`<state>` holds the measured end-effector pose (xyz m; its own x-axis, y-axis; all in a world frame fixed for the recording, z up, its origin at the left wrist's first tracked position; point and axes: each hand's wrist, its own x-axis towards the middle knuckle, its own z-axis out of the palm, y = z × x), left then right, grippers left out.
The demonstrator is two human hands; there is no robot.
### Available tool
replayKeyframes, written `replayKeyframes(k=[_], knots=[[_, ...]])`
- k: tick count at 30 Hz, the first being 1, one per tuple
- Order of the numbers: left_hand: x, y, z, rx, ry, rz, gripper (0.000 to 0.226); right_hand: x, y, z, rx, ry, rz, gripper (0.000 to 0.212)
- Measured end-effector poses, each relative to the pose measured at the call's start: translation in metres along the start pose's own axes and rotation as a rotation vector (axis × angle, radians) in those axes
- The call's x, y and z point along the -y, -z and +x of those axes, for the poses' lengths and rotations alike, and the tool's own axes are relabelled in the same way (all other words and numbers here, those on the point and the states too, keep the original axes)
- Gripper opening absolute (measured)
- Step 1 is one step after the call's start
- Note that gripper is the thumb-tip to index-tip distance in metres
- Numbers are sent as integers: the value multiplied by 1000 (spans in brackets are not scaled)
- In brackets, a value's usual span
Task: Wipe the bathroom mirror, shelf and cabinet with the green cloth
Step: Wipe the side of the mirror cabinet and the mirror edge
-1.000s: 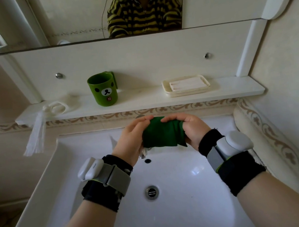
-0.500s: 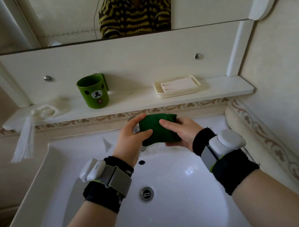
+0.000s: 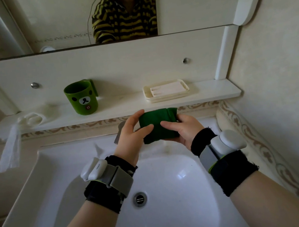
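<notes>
Head view showed the folded green cloth held between your two hands above the back edge of the sink, just under the front edge of the shelf. Your left hand pinched its left side, thumb in front and fingers behind. Your right hand cupped it from beneath, thumb pressed on top. On the shelf, below the mirror, a green bear mug stood left of centre and a soap dish sat toward the right end.
</notes>
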<state>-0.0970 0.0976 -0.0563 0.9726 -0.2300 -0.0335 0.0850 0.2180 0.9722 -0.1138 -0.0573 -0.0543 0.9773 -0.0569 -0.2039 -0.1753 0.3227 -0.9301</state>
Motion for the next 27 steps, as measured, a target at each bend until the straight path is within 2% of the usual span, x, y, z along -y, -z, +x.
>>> replayKeyframes(k=[8, 17, 22, 27], knots=[[-6, -25, 12, -116, -93, 308, 41, 31, 29, 5, -89, 89, -12, 14], [0, -41, 31, -225, -197, 693, 49, 80, 77, 27, -263, 153, -35, 10], [1, -47, 45, -251, -162, 814, 63, 94, 99, 44, -345, 121, -121, 9], [3, -50, 50, -237, -122, 920, 67, 100, 115, 62, -391, 68, -250, 13]])
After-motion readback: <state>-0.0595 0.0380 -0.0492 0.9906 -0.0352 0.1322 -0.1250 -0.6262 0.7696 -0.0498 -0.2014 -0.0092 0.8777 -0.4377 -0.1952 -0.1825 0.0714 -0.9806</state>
